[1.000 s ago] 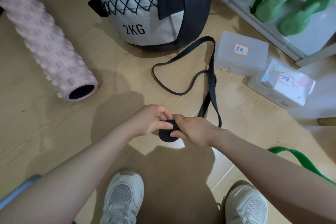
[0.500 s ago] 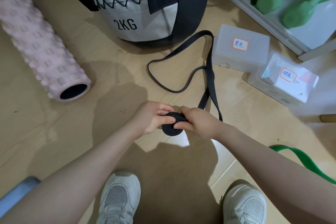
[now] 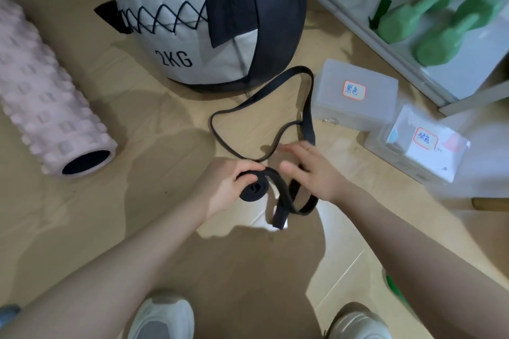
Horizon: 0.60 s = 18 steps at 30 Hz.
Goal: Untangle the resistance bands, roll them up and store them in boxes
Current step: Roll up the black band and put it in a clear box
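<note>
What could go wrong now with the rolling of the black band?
1. Only the left hand grips the roll; the right hand is open over the loose part, so the roll may loosen or unwind.
2. The free band lies in crossing loops on the floor, so it may twist or knot as it is drawn in.

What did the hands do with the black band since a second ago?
The right hand let go of the roll and opened, reaching over the loose black band. A loop of band now hangs beside the roll, which looks a little looser. The left hand still grips the roll. The boxes and foam roller stayed put.
</note>
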Each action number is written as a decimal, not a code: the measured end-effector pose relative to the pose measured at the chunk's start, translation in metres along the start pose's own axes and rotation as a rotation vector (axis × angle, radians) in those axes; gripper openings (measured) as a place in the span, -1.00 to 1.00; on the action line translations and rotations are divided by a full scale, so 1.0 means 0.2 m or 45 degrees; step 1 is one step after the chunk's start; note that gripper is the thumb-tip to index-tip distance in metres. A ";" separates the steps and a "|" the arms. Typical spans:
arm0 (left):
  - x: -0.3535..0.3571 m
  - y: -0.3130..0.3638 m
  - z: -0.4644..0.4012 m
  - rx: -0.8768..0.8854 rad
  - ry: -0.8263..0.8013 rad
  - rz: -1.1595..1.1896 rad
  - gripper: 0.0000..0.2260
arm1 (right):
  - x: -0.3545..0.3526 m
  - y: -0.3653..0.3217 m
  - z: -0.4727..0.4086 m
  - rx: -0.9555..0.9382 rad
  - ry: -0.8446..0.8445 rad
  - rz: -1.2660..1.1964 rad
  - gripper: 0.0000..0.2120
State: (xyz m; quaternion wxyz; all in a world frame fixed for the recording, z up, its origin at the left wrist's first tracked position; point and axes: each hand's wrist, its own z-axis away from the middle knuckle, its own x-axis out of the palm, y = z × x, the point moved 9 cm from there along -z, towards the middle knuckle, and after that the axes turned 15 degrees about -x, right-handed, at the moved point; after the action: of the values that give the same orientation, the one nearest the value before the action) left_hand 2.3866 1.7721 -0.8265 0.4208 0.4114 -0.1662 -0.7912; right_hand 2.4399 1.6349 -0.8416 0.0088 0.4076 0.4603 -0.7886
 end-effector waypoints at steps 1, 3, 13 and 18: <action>-0.03 -0.01 -0.04 -0.037 0.025 0.014 -0.75 | -0.09 0.04 -0.02 -0.021 0.087 0.196 -0.33; -0.09 -0.04 -0.11 -0.102 0.066 0.057 -0.75 | -0.20 0.13 -0.05 -0.004 0.077 0.550 -0.41; -0.16 -0.23 -0.23 -0.272 0.179 0.276 -0.76 | -0.36 0.43 -0.14 0.326 0.101 0.850 -0.48; -0.12 -0.30 -0.20 -0.284 0.120 0.434 -0.78 | -0.25 0.46 -0.26 0.651 0.345 0.137 -0.59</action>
State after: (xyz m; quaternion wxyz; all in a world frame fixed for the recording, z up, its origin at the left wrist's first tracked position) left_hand 2.3945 1.8299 -0.8755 0.5989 0.3646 -0.1250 -0.7020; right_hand 2.5424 1.6022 -0.8888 -0.1138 0.5222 0.2214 -0.8157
